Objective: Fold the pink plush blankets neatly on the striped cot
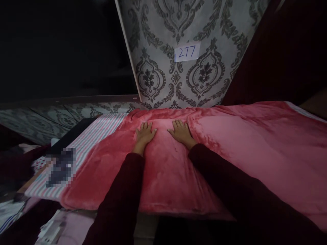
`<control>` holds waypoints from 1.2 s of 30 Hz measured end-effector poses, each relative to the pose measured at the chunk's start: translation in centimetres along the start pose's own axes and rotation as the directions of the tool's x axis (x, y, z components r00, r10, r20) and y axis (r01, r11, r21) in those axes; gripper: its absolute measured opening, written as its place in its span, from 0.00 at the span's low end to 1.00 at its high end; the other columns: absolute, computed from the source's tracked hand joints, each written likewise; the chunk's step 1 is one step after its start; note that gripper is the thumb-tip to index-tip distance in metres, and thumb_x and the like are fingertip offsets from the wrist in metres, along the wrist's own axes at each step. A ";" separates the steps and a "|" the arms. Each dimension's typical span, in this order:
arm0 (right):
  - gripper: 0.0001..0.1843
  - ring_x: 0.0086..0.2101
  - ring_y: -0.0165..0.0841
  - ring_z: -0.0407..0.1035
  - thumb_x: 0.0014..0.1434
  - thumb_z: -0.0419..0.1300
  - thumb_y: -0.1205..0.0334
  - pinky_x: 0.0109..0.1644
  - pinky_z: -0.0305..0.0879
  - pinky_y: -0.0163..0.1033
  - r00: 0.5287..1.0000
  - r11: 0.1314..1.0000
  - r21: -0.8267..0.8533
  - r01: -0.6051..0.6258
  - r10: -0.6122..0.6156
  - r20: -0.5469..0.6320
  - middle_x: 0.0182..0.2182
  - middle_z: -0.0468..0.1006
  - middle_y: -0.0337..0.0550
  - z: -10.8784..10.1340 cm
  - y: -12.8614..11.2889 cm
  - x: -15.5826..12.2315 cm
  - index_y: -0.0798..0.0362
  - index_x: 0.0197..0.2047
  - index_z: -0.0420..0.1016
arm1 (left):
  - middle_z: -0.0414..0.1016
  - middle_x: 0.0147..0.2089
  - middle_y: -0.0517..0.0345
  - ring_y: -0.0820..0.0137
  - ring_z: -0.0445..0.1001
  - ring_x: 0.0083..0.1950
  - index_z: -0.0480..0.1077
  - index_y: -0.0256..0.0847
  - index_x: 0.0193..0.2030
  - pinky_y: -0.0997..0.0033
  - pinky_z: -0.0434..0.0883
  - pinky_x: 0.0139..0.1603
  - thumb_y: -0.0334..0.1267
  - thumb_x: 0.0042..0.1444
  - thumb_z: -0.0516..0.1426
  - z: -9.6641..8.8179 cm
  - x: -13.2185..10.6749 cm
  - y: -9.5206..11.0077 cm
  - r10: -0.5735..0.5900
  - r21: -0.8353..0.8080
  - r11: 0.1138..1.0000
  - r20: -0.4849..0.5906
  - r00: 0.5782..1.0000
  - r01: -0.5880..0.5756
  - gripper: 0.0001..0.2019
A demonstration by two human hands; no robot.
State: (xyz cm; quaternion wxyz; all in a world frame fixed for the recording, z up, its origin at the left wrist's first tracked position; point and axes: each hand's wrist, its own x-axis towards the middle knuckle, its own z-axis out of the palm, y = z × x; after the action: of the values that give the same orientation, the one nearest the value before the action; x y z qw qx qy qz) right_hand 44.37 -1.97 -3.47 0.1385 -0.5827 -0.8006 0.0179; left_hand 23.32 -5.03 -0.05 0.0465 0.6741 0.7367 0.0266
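- Lying palm-down on the pink blanket (167,170), the left hand (145,133) had its fingers spread wide.
- At its three o'clock, the right hand (181,132) lay likewise, fingers wide.
- The blanket ran from eight o'clock through six to three, a striped sheet (104,129) at its nine.

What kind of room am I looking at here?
Most likely a living room or bedroom in a home: damask-patterned wallpaper on the wall, what looks like a large flat-screen TV, and a plush red blanket spread out in front.
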 end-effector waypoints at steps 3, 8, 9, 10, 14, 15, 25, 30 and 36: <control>0.39 0.73 0.51 0.49 0.74 0.45 0.44 0.75 0.41 0.62 1.000 1.000 0.020 -0.005 0.004 0.009 0.74 0.56 0.65 -0.2 0.0 0.1 0.64 0.76 0.57 | 0.45 0.82 0.49 0.55 0.41 0.83 0.51 0.43 0.79 0.36 0.47 0.78 0.54 0.71 0.39 -0.1 -0.1 -0.1 -0.031 -0.016 0.999 -0.043 0.999 0.030 0.34; 0.38 0.73 0.51 0.49 0.74 0.46 0.46 0.75 0.42 0.62 1.000 0.999 0.024 -0.021 0.020 0.021 0.74 0.55 0.65 -0.8 -0.5 -0.3 0.66 0.76 0.56 | 0.49 0.81 0.45 0.53 0.44 0.82 0.54 0.40 0.78 0.31 0.49 0.76 0.50 0.72 0.39 -1.0 -0.3 0.5 -0.082 -0.010 0.997 -0.110 0.991 0.081 0.32; 0.38 0.73 0.51 0.49 0.74 0.46 0.46 0.75 0.42 0.62 1.000 0.999 0.023 -0.023 0.022 0.020 0.74 0.56 0.64 -0.9 -0.6 -0.4 0.66 0.76 0.57 | 0.49 0.81 0.44 0.53 0.44 0.82 0.54 0.39 0.78 0.31 0.48 0.76 0.50 0.72 0.39 -1.2 -0.3 0.9 -0.072 -0.008 0.997 -0.092 0.993 0.071 0.32; 0.38 0.73 0.50 0.49 0.74 0.46 0.47 0.75 0.42 0.61 1.000 1.000 0.021 -0.023 0.023 0.017 0.74 0.56 0.64 -1.0 -0.7 -0.5 0.66 0.76 0.57 | 0.48 0.81 0.44 0.53 0.44 0.82 0.54 0.39 0.78 0.32 0.47 0.77 0.50 0.72 0.40 -1.4 -0.2 1.3 -0.045 -0.006 0.999 -0.071 0.996 0.045 0.32; 0.38 0.73 0.50 0.48 0.74 0.46 0.47 0.76 0.41 0.62 1.000 1.000 0.021 -0.011 0.010 0.008 0.74 0.56 0.64 -0.9 -0.7 -0.5 0.66 0.76 0.56 | 0.45 0.82 0.47 0.56 0.42 0.82 0.51 0.40 0.79 0.38 0.40 0.79 0.50 0.72 0.42 -0.8 0.0 3.3 0.159 0.020 0.987 0.000 0.987 -0.159 0.33; 0.38 0.73 0.51 0.48 0.74 0.46 0.48 0.75 0.41 0.62 1.000 1.000 0.024 -0.011 0.010 0.007 0.74 0.56 0.64 -0.9 -0.7 -0.5 0.66 0.76 0.56 | 0.44 0.82 0.49 0.57 0.42 0.83 0.50 0.41 0.80 0.38 0.39 0.80 0.50 0.73 0.42 -0.4 0.0 3.6 0.191 0.027 0.981 0.006 0.982 -0.191 0.32; 0.37 0.73 0.50 0.50 0.73 0.50 0.47 0.75 0.42 0.61 1.000 0.997 0.082 -0.018 0.018 0.000 0.73 0.57 0.66 -1.9 -1.0 0.0 0.65 0.75 0.58 | 0.56 0.79 0.52 0.61 0.50 0.81 0.61 0.43 0.75 0.42 0.46 0.79 0.39 0.73 0.37 -0.8 0.5 1.7 0.173 -0.041 0.982 -0.179 0.968 -0.183 0.28; 0.35 0.75 0.51 0.43 0.73 0.50 0.51 0.75 0.38 0.67 0.999 0.993 0.108 -0.044 0.041 0.033 0.76 0.52 0.62 -3.6 -3.6 1.1 0.60 0.76 0.56 | 0.56 0.79 0.44 0.47 0.52 0.79 0.59 0.40 0.76 0.28 0.50 0.75 0.46 0.72 0.42 -0.5 1.3 0.5 0.128 0.052 0.991 -0.136 0.982 -0.122 0.30; 0.30 0.75 0.44 0.45 0.75 0.42 0.57 0.76 0.38 0.68 0.984 0.977 0.141 0.159 -0.168 0.055 0.76 0.55 0.49 -1.9 -6.6 1.7 0.51 0.76 0.58 | 0.49 0.82 0.53 0.46 0.48 0.81 0.59 0.48 0.77 0.28 0.51 0.74 0.45 0.72 0.39 -0.7 1.1 1.0 0.114 0.087 0.990 -0.067 0.991 -0.108 0.29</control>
State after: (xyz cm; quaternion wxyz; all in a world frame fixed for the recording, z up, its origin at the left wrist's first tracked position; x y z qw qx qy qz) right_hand 38.19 -2.79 -0.03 0.1521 -0.5030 -0.8469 0.0805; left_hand 24.18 -3.79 0.73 -0.0096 0.7138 0.6999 0.0225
